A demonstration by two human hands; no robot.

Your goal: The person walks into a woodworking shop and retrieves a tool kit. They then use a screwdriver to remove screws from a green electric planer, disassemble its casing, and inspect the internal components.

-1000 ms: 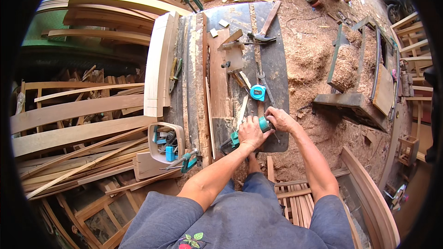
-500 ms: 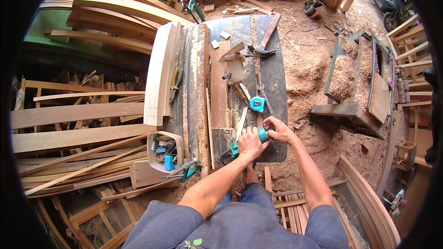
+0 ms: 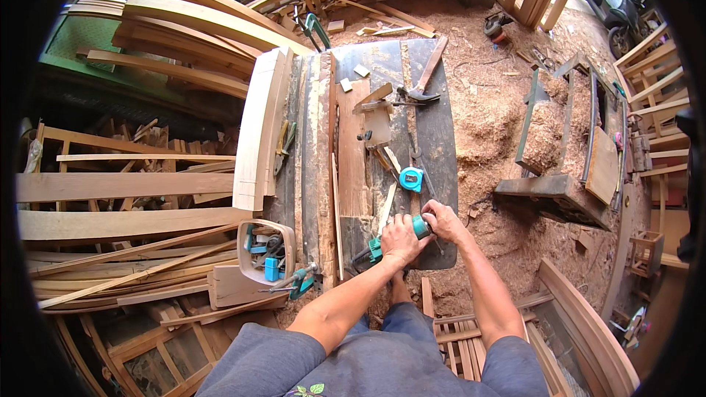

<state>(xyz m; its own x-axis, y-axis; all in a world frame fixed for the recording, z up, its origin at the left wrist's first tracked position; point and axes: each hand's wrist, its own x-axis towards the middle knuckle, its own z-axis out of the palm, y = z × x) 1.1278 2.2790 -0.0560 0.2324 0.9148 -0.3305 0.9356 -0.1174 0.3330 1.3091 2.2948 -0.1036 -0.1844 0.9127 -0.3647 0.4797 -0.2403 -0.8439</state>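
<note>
- the left hand (image 3: 399, 241) is wrapped over the body of a green and black power tool (image 3: 421, 226), its fingers closed around it.
- the right hand (image 3: 443, 222) has its fingers curled together, gripping the right end of the same tool; exactly what the fingertips pinch is too small to tell.
- the power tool lies slantwise over the near edge of the bench (image 3: 435, 136), its right end farther away than its left.
- just beyond the hands, a cyan tape measure (image 3: 411, 179) rests on the bench.
- left of the tape measure, a thin pale stick (image 3: 387, 206) points toward the left hand.
- at the far right of the bench lies a hammer (image 3: 429, 73), handle pointing away.
- pale boards (image 3: 257, 129) stand along the left side, with pliers (image 3: 284, 148) just right of them.
- near left, a rounded wooden container (image 3: 290, 246) holds blue items (image 3: 272, 268).
</note>
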